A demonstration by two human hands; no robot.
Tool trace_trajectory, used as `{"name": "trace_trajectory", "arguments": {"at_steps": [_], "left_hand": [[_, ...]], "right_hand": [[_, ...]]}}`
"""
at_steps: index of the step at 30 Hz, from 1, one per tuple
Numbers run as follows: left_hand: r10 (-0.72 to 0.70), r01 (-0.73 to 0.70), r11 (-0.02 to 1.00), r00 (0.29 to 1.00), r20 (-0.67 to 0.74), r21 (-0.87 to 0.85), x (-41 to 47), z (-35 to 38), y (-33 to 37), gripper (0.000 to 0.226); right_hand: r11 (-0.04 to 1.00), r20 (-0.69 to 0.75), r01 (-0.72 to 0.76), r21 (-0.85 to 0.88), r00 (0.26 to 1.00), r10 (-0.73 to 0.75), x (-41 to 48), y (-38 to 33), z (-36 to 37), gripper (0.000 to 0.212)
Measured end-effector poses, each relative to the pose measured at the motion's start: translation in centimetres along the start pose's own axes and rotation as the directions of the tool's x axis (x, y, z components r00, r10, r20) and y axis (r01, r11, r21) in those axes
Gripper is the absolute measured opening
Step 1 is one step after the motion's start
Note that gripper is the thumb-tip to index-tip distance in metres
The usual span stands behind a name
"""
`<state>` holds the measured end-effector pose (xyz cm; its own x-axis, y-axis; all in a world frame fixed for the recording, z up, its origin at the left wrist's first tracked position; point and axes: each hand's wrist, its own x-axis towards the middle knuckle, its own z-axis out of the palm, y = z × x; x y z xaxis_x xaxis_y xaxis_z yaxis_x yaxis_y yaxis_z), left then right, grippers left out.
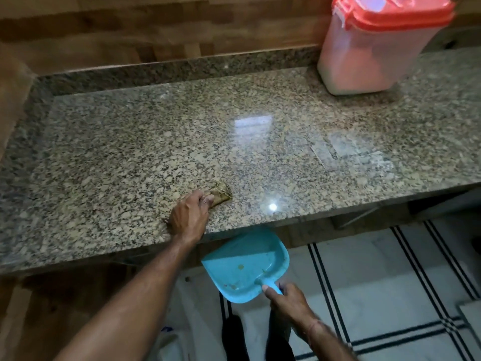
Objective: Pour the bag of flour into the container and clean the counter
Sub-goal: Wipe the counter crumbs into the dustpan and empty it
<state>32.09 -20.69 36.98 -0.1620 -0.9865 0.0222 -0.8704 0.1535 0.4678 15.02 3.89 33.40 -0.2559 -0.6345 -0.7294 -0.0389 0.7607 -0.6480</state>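
Wiping toward the near edge, the left hand (188, 217) presses a folded cloth (220, 192) flat on the granite surface (130, 142), fingers clamped over it. Just beyond it and lower, the right hand (289, 299) grips the handle of a blue dustpan (244, 264), tucked under the edge, presumably to catch swept flour. The container (374, 48), lid shut, stands far beyond both hands; no flour bag shows.

Container (374, 48): no label or print can be read on its wall or red lid.
Dustpan (247, 264): plain blue, no brand or mark to read.
Cloth (221, 192): no lettering.
Counter (130, 142): speckled stone only, no text, numbers or signs.
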Motion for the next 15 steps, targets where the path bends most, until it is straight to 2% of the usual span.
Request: {"name": "trace_trajectory", "arguments": {"at_steps": [2,4,7,9,10,12,15], "left_hand": [[0.1,-0.099,0.991,0.995,-0.014,0.09,-0.3,0.8,0.6,0.027],[0.116,-0.11,0.986,0.992,-0.043,0.129,-0.4,1.4,0.8,0.023],[-0.071,0.075,0.996,0.994,-0.079,0.045,0.5,1.3,1.1,0.018],[-0.214,0.217,0.976,0.973,-0.085,0.025,1.4,1.8,1.9,0.022],[-0.222,0.224,0.974,0.971,-0.086,0.016,1.8,2.4,2.8,0.027],[-0.151,0.149,0.988,0.987,-0.049,-0.04,1.8,4.0,5.9,0.032],[0.086,-0.074,0.989,0.992,0.093,-0.126,0.7,7.6,12.3,0.02]], "right_hand": [[0.999,-0.022,-0.022,0.047,0.999,0.023,0.2,0.4,-0.1,0.024],[0.996,-0.043,-0.036,0.086,0.998,0.04,0.2,0.7,-0.3,0.024],[0.991,-0.052,-0.058,0.118,0.997,0.065,-0.2,1.5,-0.8,0.023],[0.988,-0.044,-0.075,0.136,0.996,0.082,-0.6,2.7,-1.2,0.023],[0.986,-0.049,-0.082,0.147,0.995,0.09,-0.9,3.3,-1.6,0.024],[0.982,-0.074,-0.086,0.167,0.992,0.1,-1.1,4.1,-2.4,0.024],[0.98,-0.115,-0.097,0.172,0.986,0.118,-0.8,4.8,-3.8,0.027]]}}
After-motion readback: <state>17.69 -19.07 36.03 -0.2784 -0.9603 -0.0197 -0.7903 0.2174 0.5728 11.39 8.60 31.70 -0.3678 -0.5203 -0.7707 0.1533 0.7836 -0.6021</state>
